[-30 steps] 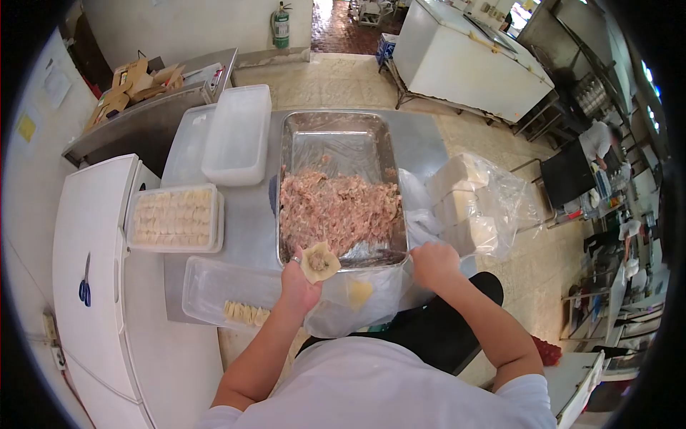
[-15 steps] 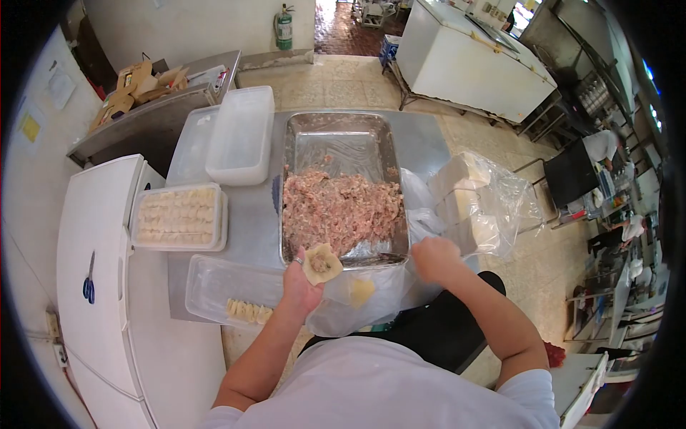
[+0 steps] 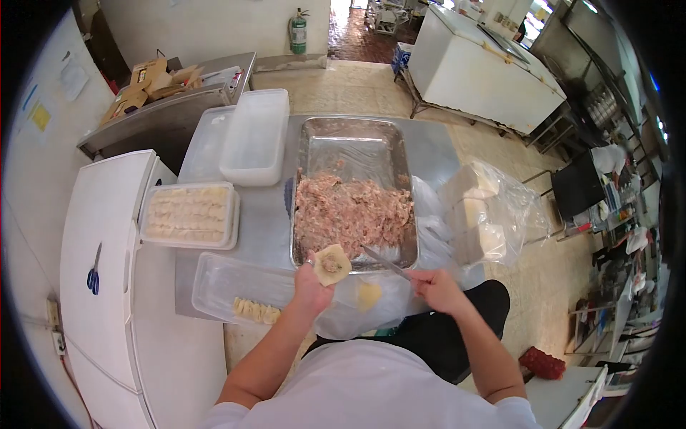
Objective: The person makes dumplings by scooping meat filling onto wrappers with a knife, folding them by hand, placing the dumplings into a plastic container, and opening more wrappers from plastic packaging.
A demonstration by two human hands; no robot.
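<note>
right hand (image 3: 437, 289) has drawn back, clutching the blade (image 3: 386, 262); left hand (image 3: 312, 289) holds the wrapper (image 3: 341, 274), likely soft, tearable: support underneath.

Bright, soft light, glare on the far brick floor (image 3: 348, 32), fisheye bending, blackened corners.

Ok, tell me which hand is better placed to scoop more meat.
Probably the right hand: it holds the metal tool, whose tip points at the meat. The left hand is occupied with a filled wrapper.
</note>
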